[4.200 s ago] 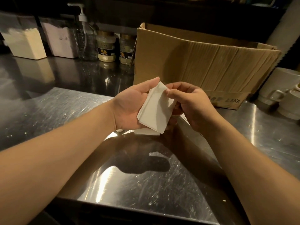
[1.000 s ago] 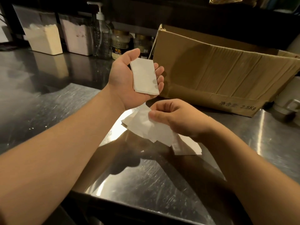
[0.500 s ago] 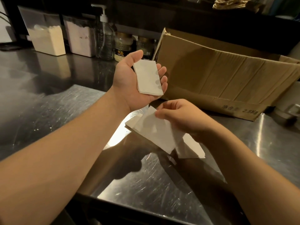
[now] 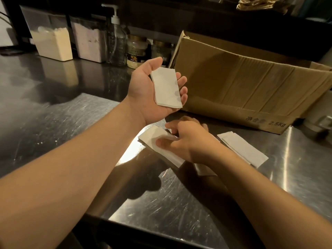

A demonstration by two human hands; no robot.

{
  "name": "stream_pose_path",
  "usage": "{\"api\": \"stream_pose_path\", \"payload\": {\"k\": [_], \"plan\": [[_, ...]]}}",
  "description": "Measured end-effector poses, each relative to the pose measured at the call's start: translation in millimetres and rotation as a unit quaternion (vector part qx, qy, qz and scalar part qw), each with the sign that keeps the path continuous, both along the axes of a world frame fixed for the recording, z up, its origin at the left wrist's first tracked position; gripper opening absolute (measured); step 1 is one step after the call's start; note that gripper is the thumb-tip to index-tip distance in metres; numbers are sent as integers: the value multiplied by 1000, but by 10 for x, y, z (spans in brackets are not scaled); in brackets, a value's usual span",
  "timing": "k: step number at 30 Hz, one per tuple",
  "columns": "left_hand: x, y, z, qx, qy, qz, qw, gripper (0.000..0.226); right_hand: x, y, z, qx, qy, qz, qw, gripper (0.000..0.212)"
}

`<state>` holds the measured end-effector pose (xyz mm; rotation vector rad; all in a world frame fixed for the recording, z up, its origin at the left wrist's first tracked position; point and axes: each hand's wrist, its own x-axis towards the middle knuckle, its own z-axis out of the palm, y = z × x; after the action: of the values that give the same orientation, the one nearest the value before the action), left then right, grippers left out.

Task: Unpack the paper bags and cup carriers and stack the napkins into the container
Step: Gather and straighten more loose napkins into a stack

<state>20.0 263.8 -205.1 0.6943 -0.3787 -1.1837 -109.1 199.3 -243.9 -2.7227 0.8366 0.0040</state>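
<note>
My left hand (image 4: 143, 90) is raised palm up above the steel counter (image 4: 53, 114), cradling a small stack of folded white napkins (image 4: 166, 87). Its fingertips curl up past the stack's right edge and the thumb stands clear. Below it, my right hand (image 4: 186, 141) is down on the counter and pinches a loose folded napkin (image 4: 152, 135), thumb on top and fingers at its far edge. More folded napkins (image 4: 242, 148) lie flat just right of that hand. A part of another one shows under my right wrist.
A large open cardboard box (image 4: 242, 87) stands behind the hands at the right. Two clear tubs of powder (image 4: 52, 44), (image 4: 88, 40), a pump bottle (image 4: 115, 44) and jars (image 4: 137, 51) line the back left. White cups (image 4: 321, 123) sit at the far right.
My right hand has dropped from holding a napkin up to pinching one lying on the counter. The left hand keeps its stack raised in about the same place.
</note>
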Motion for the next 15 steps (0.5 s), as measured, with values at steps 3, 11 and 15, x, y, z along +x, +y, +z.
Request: {"api": "stream_pose_path", "payload": {"k": [3,11,15], "plan": [[-4,-7,-4,5,-1,-5,1000,56,-31,-13,21,87,-47,13,995,52],[-31,-31,-35,17,-16,-2,1000,62,-146,-11,74,152,-107,-1,983,30],[-14,-41,-43,16,-19,12,1000,57,-266,-59,154,174,-111,-1,979,30]]}}
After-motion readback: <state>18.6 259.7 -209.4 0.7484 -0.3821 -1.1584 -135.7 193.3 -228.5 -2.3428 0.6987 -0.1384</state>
